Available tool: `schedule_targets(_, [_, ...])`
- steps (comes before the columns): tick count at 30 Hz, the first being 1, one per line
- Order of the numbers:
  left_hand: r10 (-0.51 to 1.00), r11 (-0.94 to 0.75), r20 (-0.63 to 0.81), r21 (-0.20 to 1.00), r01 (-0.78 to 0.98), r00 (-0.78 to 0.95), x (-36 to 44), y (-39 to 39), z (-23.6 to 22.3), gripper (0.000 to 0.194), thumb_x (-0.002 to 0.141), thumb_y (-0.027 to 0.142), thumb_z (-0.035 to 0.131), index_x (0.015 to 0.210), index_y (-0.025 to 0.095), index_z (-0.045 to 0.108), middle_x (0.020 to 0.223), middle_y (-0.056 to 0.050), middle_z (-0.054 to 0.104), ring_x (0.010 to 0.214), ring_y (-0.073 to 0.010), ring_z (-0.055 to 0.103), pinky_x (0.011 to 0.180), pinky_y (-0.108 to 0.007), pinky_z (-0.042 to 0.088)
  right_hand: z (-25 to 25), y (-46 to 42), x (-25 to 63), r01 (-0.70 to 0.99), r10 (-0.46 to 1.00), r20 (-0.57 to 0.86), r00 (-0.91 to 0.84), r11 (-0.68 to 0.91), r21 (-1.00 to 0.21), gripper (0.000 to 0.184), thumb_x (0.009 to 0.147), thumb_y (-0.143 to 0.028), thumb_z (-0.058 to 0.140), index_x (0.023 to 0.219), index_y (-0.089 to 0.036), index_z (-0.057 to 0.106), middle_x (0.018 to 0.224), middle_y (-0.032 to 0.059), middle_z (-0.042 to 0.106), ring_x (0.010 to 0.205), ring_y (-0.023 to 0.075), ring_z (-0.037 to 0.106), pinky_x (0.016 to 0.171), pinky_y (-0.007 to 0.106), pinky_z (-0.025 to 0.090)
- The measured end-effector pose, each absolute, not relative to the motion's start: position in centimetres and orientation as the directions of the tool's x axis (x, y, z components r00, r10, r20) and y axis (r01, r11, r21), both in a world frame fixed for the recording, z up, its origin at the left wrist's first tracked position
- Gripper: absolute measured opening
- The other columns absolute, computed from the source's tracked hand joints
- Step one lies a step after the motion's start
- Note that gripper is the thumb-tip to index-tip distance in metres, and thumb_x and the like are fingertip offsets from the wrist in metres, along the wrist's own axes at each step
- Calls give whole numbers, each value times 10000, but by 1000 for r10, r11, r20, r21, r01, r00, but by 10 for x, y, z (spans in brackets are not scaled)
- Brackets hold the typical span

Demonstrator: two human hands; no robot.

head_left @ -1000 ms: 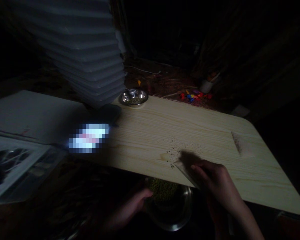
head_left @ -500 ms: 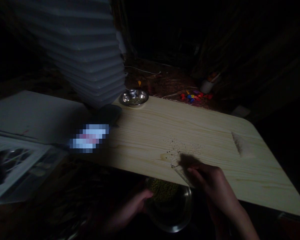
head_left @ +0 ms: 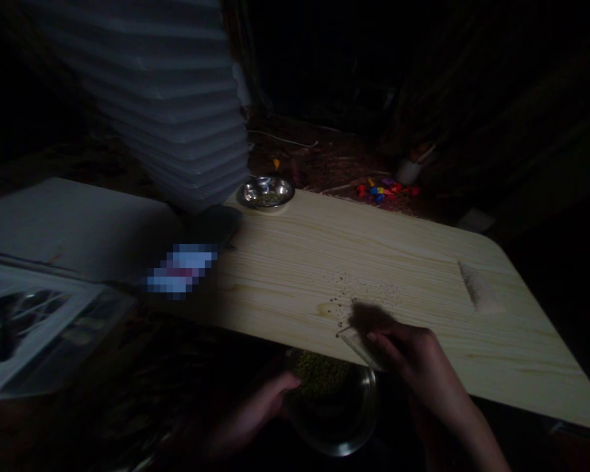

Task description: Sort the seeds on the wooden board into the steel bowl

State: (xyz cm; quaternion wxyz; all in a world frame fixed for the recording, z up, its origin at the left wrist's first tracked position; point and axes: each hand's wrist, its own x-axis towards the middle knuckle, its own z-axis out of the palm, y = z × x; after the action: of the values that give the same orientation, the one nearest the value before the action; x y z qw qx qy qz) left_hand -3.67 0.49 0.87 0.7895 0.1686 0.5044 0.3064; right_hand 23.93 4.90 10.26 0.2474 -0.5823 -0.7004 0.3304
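Observation:
My left hand (head_left: 270, 401) grips the rim of a metal bowl (head_left: 344, 448) just below the table's near edge. Green beans, like mung beans, (head_left: 324, 375) lie in the far part of that bowl. My right hand (head_left: 425, 357) is at the table edge, right of the bowl, its fingers closed on a thin, pale, see-through flat piece (head_left: 361, 347). What exactly this piece is cannot be made out in the dim light. Small dark and pale bits (head_left: 349, 288) are scattered on the tabletop just beyond it, partly in the hand's shadow.
On the wood-grain table (head_left: 423, 255) a smaller metal bowl (head_left: 268, 195) holds some beans at the far left. A small clear packet (head_left: 482, 288) lies at the right. A lit phone (head_left: 181, 269), blurred out, stands left. A white bin (head_left: 69, 328) is at lower left.
The view has shifted very slightly. Both hands stay almost in place, and a few dark bits near the flat piece's tip have moved a little toward the near edge.

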Motion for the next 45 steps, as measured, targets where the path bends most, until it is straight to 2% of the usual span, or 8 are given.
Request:
schedule_targets(5, [644,764,-681,552,-333,348,-37,6,8,232,724,331,768,876,156,763,799,-75,790,791,-263,721,774,-371,544,107,48,236,653,978,-56,-203,93,-752,266,971,-384,579,912,-238,794,877,19,807,787,226,745,683,342,545])
schedule_targets(11, [678,735,-649,575,-360,347,-40,6,12,230,738,333,782,908,179,772,891,-80,804,854,-275,727,791,-367,551,106,48,230,628,959,-62,-276,131,-767,256,962,-374,595,898,-232,799,868,27,806,778,222,742,696,334,543])
schedule_targets(17, [680,732,-653,582,-354,332,-42,5,10,204,765,312,775,915,175,776,904,-75,808,879,-270,743,821,-368,571,106,57,240,669,991,-6,-130,83,-739,322,969,-437,570,917,-208,792,876,55,810,804,246,751,709,344,558])
schedule_targets(21, [681,731,-641,568,-378,354,-40,5,8,234,741,322,791,926,178,785,936,-82,812,879,-267,746,795,-353,577,105,57,238,659,984,-35,-177,92,-746,311,966,-425,568,927,-214,794,894,47,813,813,242,754,702,342,561])
schedule_targets(26, [663,745,-682,565,-353,309,-45,3,0,147,779,317,779,880,211,787,861,-61,799,812,-254,743,786,-358,581,109,52,237,665,984,-32,-176,95,-741,285,959,-406,584,904,-226,799,884,39,813,802,233,753,698,335,561])
schedule_targets(32, [708,704,-618,582,-406,341,-47,3,-1,143,793,277,771,919,209,770,893,-63,787,869,-266,738,793,-363,571,107,52,230,643,976,-39,-212,109,-758,283,969,-404,584,933,-228,803,902,31,814,803,230,753,696,337,559])
schedule_targets(41, [687,724,-656,577,-378,314,-47,5,5,119,756,294,788,812,194,761,825,-64,781,808,-254,722,780,-362,564,108,50,213,634,956,-56,-287,146,-759,251,961,-340,587,914,-239,812,881,38,814,783,250,760,703,378,561])
schedule_targets(45, [684,724,-665,569,-390,300,-47,6,8,181,736,295,796,872,179,765,834,-61,788,819,-258,720,788,-371,558,109,51,208,642,958,-49,-282,150,-752,264,969,-344,571,929,-231,806,901,43,814,803,250,758,709,377,561])
